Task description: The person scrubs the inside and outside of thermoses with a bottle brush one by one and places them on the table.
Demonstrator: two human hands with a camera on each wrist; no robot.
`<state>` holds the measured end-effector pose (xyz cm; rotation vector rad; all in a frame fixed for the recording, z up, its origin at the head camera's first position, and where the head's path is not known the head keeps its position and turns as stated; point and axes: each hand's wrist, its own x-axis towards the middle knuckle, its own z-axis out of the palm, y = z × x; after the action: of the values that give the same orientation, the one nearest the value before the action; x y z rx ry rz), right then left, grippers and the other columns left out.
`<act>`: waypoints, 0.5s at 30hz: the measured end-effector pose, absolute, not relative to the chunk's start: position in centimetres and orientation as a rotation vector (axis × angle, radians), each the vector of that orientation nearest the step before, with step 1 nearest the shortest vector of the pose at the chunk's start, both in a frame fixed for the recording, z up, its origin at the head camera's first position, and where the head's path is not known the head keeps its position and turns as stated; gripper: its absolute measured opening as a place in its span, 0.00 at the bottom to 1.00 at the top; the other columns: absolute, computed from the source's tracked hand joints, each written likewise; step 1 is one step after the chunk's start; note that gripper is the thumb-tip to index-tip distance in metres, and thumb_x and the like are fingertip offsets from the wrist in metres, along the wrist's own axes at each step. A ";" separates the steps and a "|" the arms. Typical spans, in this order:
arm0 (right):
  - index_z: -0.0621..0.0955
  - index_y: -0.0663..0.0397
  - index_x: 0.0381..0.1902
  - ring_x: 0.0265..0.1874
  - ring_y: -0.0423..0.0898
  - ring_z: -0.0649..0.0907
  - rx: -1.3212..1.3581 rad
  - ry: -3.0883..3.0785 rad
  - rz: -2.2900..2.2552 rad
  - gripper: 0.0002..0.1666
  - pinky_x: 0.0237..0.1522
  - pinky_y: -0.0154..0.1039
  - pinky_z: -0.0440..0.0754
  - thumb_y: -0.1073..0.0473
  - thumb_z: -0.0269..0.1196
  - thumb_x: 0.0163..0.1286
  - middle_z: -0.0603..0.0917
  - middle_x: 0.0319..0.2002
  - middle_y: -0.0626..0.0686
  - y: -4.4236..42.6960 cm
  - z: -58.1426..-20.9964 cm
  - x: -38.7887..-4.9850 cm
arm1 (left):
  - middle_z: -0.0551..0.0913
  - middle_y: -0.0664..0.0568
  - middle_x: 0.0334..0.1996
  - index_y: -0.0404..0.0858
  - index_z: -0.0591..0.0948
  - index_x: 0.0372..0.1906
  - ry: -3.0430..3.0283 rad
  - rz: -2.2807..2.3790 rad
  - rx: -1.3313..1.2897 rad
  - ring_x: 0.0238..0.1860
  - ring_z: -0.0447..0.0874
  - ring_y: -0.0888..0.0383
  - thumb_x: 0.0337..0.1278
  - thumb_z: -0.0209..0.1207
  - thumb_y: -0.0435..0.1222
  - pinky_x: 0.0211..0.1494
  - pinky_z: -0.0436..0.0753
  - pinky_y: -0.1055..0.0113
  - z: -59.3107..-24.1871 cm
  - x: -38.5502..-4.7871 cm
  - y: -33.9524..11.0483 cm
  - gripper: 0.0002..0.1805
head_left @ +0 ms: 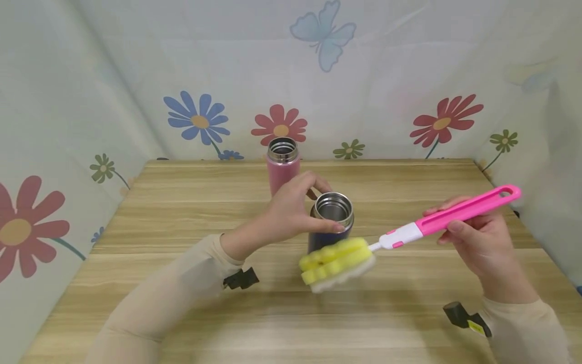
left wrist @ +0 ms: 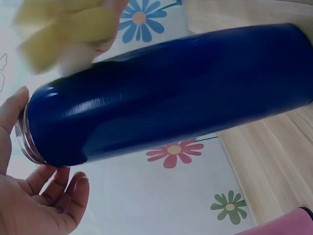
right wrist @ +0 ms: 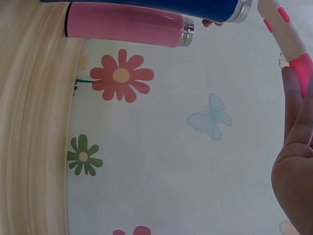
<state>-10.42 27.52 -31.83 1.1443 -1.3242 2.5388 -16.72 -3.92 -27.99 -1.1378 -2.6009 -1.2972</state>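
A dark blue bottle (left wrist: 171, 93) without a lid stands on the table, its steel mouth facing up. My left hand (head_left: 293, 207) holds it near the neck, the thumb on the near side and the fingers on the far side. My right hand (head_left: 486, 242) grips the pink handle of a bottle brush (head_left: 404, 236). Its yellow and white sponge head (head_left: 338, 262) points left and hangs in front of the blue bottle, outside it, hiding the lower part in the head view. In the left wrist view the sponge is blurred. Whether the sponge touches the bottle, I cannot tell.
A pink bottle (head_left: 283, 171), also lidless and upright, stands behind the left hand toward the back of the wooden table (head_left: 200, 187). Beyond the table's far edge hangs a white curtain (head_left: 245, 65) printed with flowers and a butterfly.
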 end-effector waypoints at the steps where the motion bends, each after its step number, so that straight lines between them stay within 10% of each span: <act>1: 0.73 0.81 0.51 0.47 0.56 0.86 1.144 -1.346 2.531 0.16 0.37 0.39 0.86 0.81 0.47 0.67 0.84 0.48 0.69 27.5 -32.1 -10.5 | 0.79 0.51 0.44 0.36 0.75 0.44 -2.611 -1.292 -1.119 0.46 0.76 0.59 0.31 0.78 0.44 0.50 0.80 0.69 -28.0 -16.7 -3.9 0.32; 15: 0.76 0.75 0.50 0.45 0.51 0.87 1.005 -1.667 2.442 0.18 0.34 0.36 0.86 0.83 0.45 0.67 0.86 0.47 0.64 27.6 -35.2 -11.4 | 0.79 0.51 0.41 0.36 0.74 0.40 -2.570 -1.300 -1.045 0.44 0.76 0.58 0.31 0.78 0.45 0.46 0.81 0.68 -28.3 -16.3 -3.6 0.31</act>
<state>-11.38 27.56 -35.17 1.0048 -1.6674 2.4423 -16.25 -3.62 -28.26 -1.0446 -2.5702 -1.3001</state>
